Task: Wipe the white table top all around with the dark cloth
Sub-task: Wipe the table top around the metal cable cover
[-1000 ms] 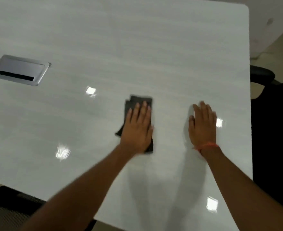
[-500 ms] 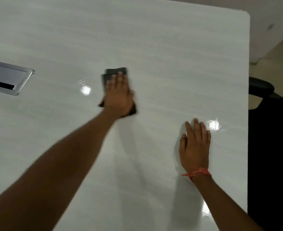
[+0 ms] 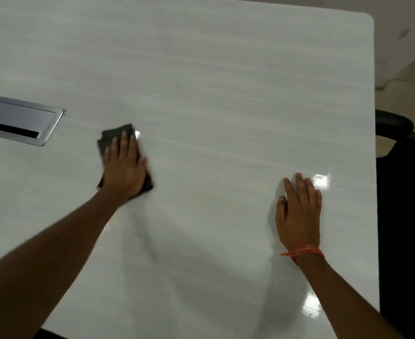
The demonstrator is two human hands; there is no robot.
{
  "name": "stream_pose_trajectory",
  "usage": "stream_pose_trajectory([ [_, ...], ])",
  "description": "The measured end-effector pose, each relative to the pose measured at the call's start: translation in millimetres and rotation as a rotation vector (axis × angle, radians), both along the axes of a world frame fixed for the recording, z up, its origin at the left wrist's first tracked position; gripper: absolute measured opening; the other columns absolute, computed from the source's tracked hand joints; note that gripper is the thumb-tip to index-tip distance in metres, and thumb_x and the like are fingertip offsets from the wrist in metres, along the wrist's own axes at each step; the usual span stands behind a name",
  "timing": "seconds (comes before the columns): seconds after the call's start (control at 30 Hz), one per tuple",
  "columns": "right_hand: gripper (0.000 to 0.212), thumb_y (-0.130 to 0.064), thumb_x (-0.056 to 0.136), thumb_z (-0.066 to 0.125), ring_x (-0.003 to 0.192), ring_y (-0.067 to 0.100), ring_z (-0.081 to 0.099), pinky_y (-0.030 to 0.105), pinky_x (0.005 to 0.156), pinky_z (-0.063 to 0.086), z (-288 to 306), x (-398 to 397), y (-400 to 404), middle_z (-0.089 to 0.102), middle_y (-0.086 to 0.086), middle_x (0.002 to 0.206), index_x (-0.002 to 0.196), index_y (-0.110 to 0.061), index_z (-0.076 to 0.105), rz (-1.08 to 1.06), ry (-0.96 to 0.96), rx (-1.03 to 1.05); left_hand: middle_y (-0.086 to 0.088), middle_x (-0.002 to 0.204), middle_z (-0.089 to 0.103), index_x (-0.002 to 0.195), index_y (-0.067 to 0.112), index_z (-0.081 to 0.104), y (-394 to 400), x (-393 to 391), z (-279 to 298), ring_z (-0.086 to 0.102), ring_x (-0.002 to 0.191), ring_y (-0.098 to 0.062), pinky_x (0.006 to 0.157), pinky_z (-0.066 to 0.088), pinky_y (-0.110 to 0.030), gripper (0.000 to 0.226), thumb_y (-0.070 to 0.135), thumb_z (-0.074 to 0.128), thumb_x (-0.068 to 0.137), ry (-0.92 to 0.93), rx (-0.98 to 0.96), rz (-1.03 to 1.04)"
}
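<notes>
We see the dark cloth [image 3: 114,137] mostly hidden under our blurred left hand [image 3: 124,171]; the chair [image 3: 407,192] is cut off.

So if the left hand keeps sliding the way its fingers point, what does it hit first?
Nothing, it seems. The left hand on the cloth points up the table, which looks bare to the far edge. The metal hatch lies off to its left.

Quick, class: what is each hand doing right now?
Left hand: open, fingers straight, pressing the dark cloth onto the table top.
Right hand: open, flat on the table, holding nothing.
</notes>
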State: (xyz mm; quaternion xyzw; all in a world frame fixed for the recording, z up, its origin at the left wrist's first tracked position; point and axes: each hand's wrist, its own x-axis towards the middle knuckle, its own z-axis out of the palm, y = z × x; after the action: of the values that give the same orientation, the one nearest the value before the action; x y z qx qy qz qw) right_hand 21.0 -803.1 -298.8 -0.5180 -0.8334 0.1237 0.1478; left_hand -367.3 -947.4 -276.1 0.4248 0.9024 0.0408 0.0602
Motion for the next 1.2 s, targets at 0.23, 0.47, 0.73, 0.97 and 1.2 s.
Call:
stream_pose_trajectory([
  [0.23,0.050,-0.027,0.097,0.035,0.145,0.037,0.031,0.052,0.119,0.018,-6.9,1.1,1.4,0.039,0.017,0.155,0.140,-0.008,0.053,0.016,0.042,0.044,-0.019,0.162,0.022,0.153,0.000,0.026,78.4,165.7,-12.4,0.020,0.148,-0.046,0.120,0.017,-0.058,0.064,0.035,0.032,0.101,0.074,0.136,-0.441],
  [0.47,0.052,-0.028,0.096,0.032,0.146,0.036,0.029,0.050,0.120,0.016,-1.9,0.4,1.1,0.037,0.016,0.156,0.141,-0.009,0.052,0.007,0.029,-0.002,-0.009,0.165,0.016,0.155,0.009,0.027,-106.9,130.9,4.3,0.014,0.152,-0.035,0.118,0.021,-0.054,0.062,0.035,0.030,0.100,-0.054,0.013,-0.353],
  [0.73,0.053,-0.029,0.097,0.032,0.147,0.035,0.027,0.052,0.121,0.016,-7.7,1.8,1.6,0.036,0.016,0.157,0.142,-0.009,0.050,0.016,0.048,0.006,-0.026,0.157,0.030,0.149,-0.005,0.031,92.7,38.3,-16.3,0.028,0.143,-0.051,0.116,0.023,-0.061,0.065,0.034,0.016,0.099,0.116,0.087,-0.079],
  [0.97,0.054,-0.030,0.097,0.030,0.148,0.034,0.025,0.051,0.122,0.015,-4.4,3.9,0.9,0.036,0.015,0.157,0.142,-0.008,0.050,0.032,0.093,-0.023,-0.008,0.167,0.004,0.158,0.009,0.012,-7.5,247.3,5.5,-0.001,0.153,-0.035,0.124,0.007,-0.051,0.063,0.035,0.032,0.104,-0.131,0.058,-0.706],
  [1.2,0.052,-0.027,0.097,0.032,0.147,0.035,0.027,0.053,0.120,0.017,-3.8,1.7,1.3,0.037,0.016,0.156,0.141,-0.008,0.052,0.025,0.077,-0.015,-0.014,0.163,0.021,0.154,0.005,0.029,-80.5,88.2,0.2,0.020,0.149,-0.040,0.117,0.024,-0.056,0.062,0.038,0.021,0.103,-0.028,-0.010,-0.260],
])
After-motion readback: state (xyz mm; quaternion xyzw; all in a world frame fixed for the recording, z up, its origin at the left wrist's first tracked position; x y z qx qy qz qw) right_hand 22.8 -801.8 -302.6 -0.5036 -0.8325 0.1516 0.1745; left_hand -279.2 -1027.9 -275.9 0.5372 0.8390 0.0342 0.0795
